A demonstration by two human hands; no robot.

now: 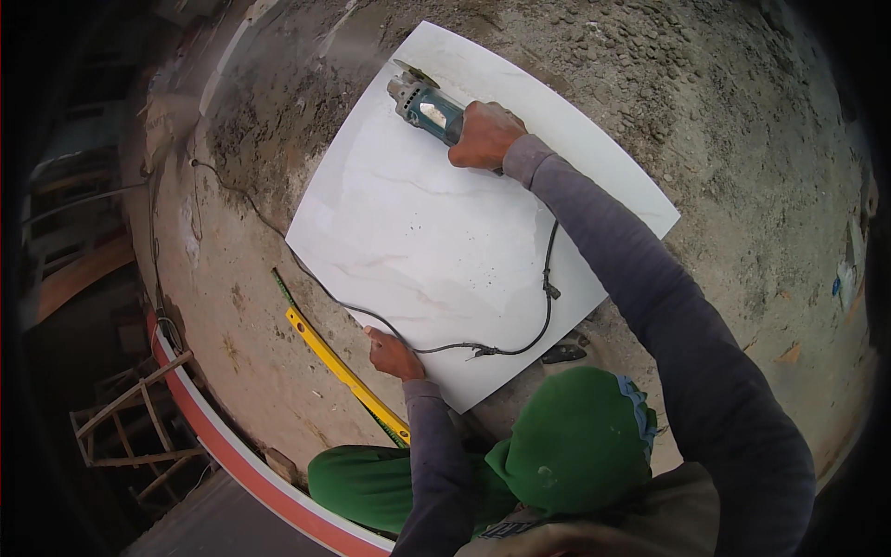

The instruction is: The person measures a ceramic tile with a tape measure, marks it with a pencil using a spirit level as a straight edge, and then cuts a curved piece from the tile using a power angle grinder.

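Note:
A large white marble-look tile [418, 223] lies flat in the middle of the view. My right hand [487, 136] is wrapped around the body of a teal angle grinder [434, 111] over the tile's far left part. The grinder's thin disc [418, 73] stands on edge against the tile; whether it cuts in cannot be made out. At the tile's near left edge, my left hand [394, 354] is closed on the rim, its fingertips partly hidden. The black power cord [546, 311] loops across the tile and passes by my left hand.
A yellow spirit level [343, 367] lies on the ground left of the tile. Rough, dusty soil [622, 51] surrounds the tile. A red-and-white curved edge [241, 464] and a wooden frame [139, 418] are at the lower left. Green cloth [575, 441] shows near my arms.

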